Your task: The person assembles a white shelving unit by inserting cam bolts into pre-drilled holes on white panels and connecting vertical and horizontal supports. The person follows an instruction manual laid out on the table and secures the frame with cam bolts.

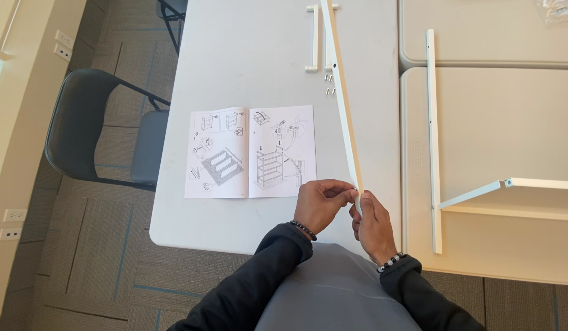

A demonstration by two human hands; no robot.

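A long white metal rail (342, 98) rises from my hands toward the top of the view, tilted away from me. My right hand (373, 224) grips its near end from below. My left hand (321, 202) pinches at that same end with thumb and fingertips; whether a small part sits between them is too small to tell. Both wrists wear bead bracelets and dark sleeves. An open instruction booklet (250, 151) with shelf drawings lies on the grey table (247, 55) just left of my hands.
Two short white bars (313, 37) and several small screws (329, 84) lie at the table's far side. On the adjoining table to the right, a partly joined white frame (432, 141) with a cross rail (529, 182) lies flat. A dark chair (94, 122) stands to the left.
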